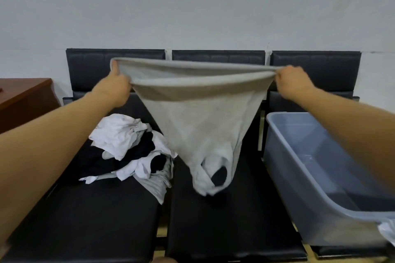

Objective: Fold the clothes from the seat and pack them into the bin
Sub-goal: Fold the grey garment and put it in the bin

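- Up front, left hand [116, 83] raised at the left end of a grey shirt [198, 117], fingers curled tight round the hem, thumb poking up behind the fabric edge.
- Opposite, right hand [291, 80] clamped the same way on the other end of the hem, knuckles toward the camera.
- Stretched taut between the two hands, hem pulled open into a wide mouth, both layers visible.
- Hanging upside down below that, narrowing to a bunch at the bottom; neck opening and sleeves crumpled there, a dark gap showing through the collar.
- Held in the air above the middle seat [230, 215]; whether the lowest folds brush the cushion cannot be told.
- Heaped on the left seat [89, 220]: pile of clothes [130, 149], white, black and grey pieces tangled, one grey striped piece trailing toward the gap between seats.
- Parked on the right seat: blue-grey plastic bin [299, 173], translucent, seemingly nothing in the visible part of it.
- Just at the bin's near corner, a scrap of white fabric [388, 232], cut off by the frame edge.
- Behind everything, three black padded backrests [218, 57] against a pale wall [192, 2].
- Far left, corner of a reddish wooden desk [23, 96].
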Motion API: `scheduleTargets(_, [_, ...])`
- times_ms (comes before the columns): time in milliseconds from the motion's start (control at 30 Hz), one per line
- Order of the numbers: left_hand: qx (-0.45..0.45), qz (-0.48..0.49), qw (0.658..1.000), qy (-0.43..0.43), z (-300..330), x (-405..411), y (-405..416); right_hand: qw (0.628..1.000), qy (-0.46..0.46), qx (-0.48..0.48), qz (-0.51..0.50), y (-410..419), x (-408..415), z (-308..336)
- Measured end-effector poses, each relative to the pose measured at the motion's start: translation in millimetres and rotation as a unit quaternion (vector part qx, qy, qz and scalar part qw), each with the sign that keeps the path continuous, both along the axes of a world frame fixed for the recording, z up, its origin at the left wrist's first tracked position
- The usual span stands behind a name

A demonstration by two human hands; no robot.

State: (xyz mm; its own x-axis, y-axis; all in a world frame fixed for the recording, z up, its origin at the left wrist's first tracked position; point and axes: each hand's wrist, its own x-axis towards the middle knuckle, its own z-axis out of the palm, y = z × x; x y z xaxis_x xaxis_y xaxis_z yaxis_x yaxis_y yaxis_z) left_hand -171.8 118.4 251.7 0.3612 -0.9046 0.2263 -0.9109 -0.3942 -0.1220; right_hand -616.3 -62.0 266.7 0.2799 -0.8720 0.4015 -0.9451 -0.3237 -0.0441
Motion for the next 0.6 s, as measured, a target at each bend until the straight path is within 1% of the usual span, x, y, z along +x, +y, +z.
scheduleTargets(67, [-0.052,0.001,0.999,0.016,24,-5,-1,0.998,-0.037,-0.048,0.016,8,-4,30])
scheduleTargets(133, [-0.085,-0.012,0.996,0.019,42,-11,3,0.993,-0.081,-0.084,0.027,18,-10,52])
scheduleTargets(200, [-0.093,-0.029,0.995,0.010,53,-18,9,0.989,-0.097,-0.108,0.024,27,-17,61])
scheduleTargets(267, [-0.083,-0.047,0.995,-0.013,55,-24,17,0.990,-0.090,-0.100,0.033,40,-22,57])
scheduleTargets(367, [-0.012,-0.052,0.998,-0.020,33,-33,33,0.997,-0.040,-0.049,0.041,63,-29,25])
scheduleTargets(433, [0.048,-0.047,0.998,0.015,-2,-45,46,0.999,0.008,0.005,0.039,76,-35,-13])
scheduleTargets(467, [0.092,-0.047,0.994,0.029,-23,-54,54,0.998,0.038,0.039,0.040,83,-37,-36])
scheduleTargets(533, [0.168,-0.062,0.983,0.027,-63,-73,71,0.987,0.099,0.118,0.040,97,-42,-85])
scheduleTargets(600, [0.233,-0.080,0.968,0.048,-103,-85,83,0.970,0.144,0.193,0.039,111,-47,-131])
